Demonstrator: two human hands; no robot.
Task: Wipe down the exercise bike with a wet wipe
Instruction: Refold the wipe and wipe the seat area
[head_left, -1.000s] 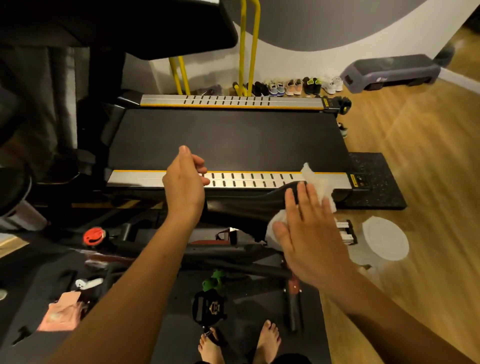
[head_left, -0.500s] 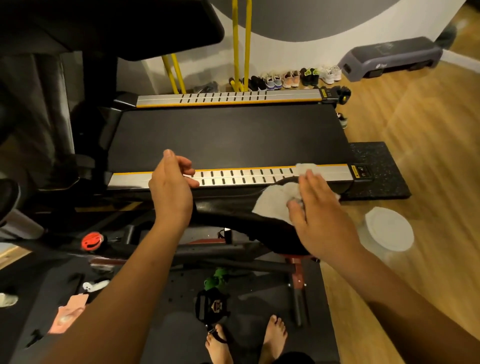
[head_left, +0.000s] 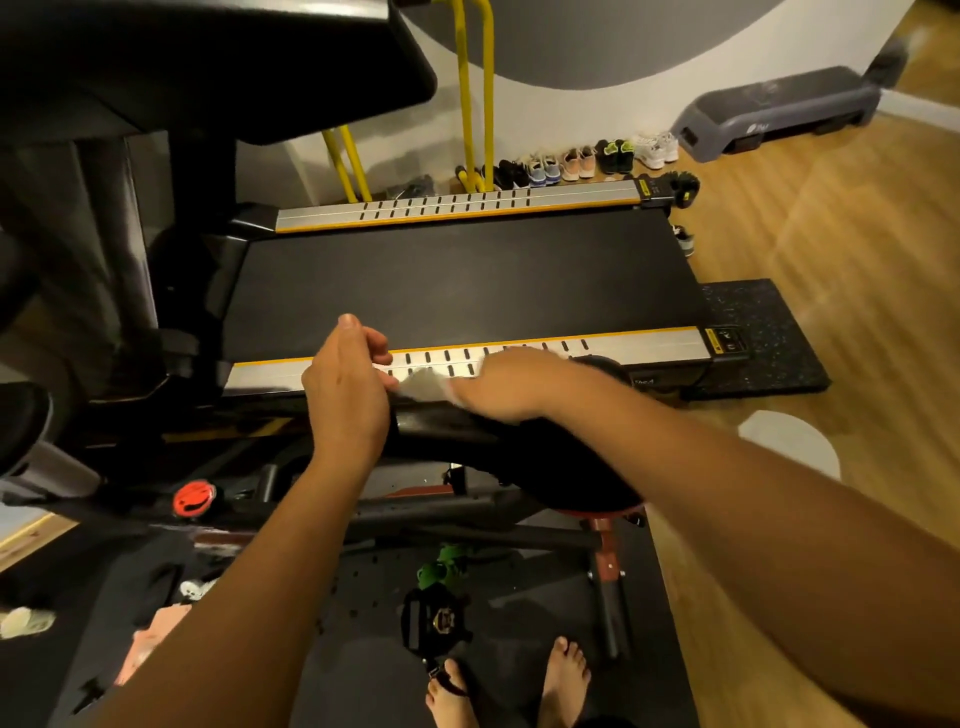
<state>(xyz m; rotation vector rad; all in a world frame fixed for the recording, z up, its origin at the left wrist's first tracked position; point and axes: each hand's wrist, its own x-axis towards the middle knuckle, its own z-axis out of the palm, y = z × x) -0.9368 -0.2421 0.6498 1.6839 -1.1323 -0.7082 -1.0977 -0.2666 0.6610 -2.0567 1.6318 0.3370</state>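
Obs., wipe pass on saddle.

- Saddle (head_left: 561, 467) of the exercise bike (head_left: 467, 519): black, long axis runs across the person's front. The narrow nose is toward their left and the broad rear toward their right.
- Wet wipe (head_left: 423, 387): lies on the saddle's top, toward the nose, between the two hands. It is white to grey, crumpled and thin, and its leading edge sits just beside the left hand.
- Right hand (head_left: 506, 387): on the saddle, palm down, over the wipe's trailing part, and it is the nearer hand to the wipe. Motion blur hides the fingers, so I cannot tell whether they lie flat or bunch the wipe.
- Left hand (head_left: 345, 387): at the saddle's nose, thumb up, fingers curled. I cannot tell whether they close on the nose or hold nothing.
- Judgement: the unwiped stretch ahead is short, from the wipe to the nose. The next stroke probably runs back along the long axis toward the rear, or down the saddle's sides.
- Treadmill (head_left: 457, 280): stands directly beyond the saddle.
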